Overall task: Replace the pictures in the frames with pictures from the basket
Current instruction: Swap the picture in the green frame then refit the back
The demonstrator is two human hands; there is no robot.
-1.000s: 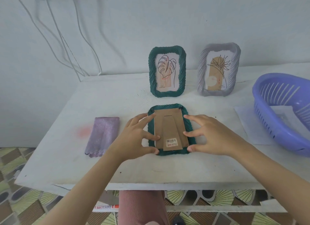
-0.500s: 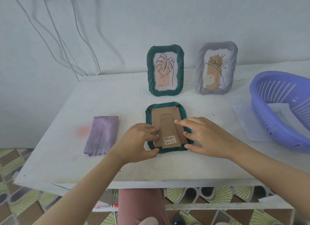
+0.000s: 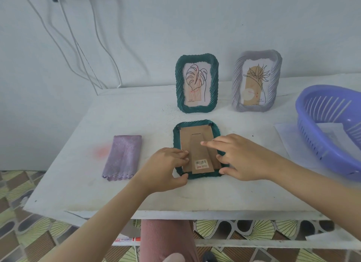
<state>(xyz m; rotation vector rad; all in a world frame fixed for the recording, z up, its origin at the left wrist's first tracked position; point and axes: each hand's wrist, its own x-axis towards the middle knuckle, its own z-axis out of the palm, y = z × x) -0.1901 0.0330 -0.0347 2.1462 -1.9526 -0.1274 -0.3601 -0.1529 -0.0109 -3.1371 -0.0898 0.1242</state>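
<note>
A green frame (image 3: 195, 125) lies face down in the middle of the white table (image 3: 156, 115), its brown cardboard back (image 3: 195, 140) with a barcode sticker facing up. My left hand (image 3: 166, 168) grips the frame's lower left edge, thumb under the rim, fingertips on the cardboard. My right hand (image 3: 240, 158) rests on the lower right part, index finger stretched onto the cardboard stand. Behind stand a second green frame (image 3: 197, 84) with a leaf drawing and a grey frame (image 3: 256, 82) with a plant drawing. A purple basket (image 3: 320, 136) at the right holds white sheets.
A folded purple cloth (image 3: 123, 156) lies left of the face-down frame. A white sheet (image 3: 283, 136) lies partly under the basket. White cables (image 3: 82, 52) hang down the wall at the back left. A marker (image 3: 127, 239) lies on a lower shelf.
Both hands have closed in on the lower part of the face-down frame. My right index finger has slid onto the cardboard stand, and my left fingers have curled against the left edge.
</note>
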